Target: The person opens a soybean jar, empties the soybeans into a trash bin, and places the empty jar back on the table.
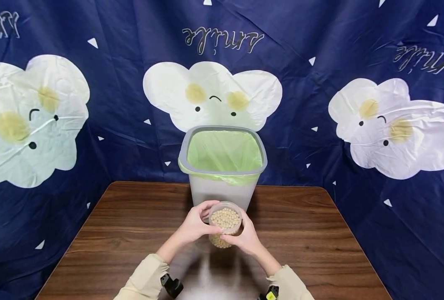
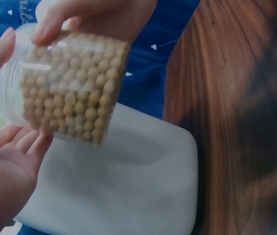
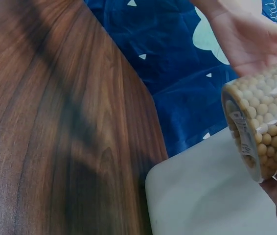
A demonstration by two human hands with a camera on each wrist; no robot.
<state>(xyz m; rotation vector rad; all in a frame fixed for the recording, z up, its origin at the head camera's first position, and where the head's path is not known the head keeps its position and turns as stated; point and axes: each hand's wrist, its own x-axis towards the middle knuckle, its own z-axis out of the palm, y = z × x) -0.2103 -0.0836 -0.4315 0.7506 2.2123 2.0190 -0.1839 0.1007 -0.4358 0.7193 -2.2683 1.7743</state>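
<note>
Both left hand (image 1: 194,226) and right hand (image 1: 247,238) curl wide round the jar (image 1: 225,219), short of the far edge of the table (image 1: 312,237); probably weighty, stiff, slick; best held mid-wall.

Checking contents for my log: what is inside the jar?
Pale, round beans show through the clear jar. The outer ones cover its core, which cannot be seen.

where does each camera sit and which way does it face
Head: worn there, facing forward and down at the clear round plastic jar of beige beans; left hand, right hand, cream sleeves.
Left wrist: worn there, facing the jar's side; both hands.
Right wrist: worn there, facing the jar's base; both hands.
Both wrist views share the jar and pale-grey plastic bin.
</note>
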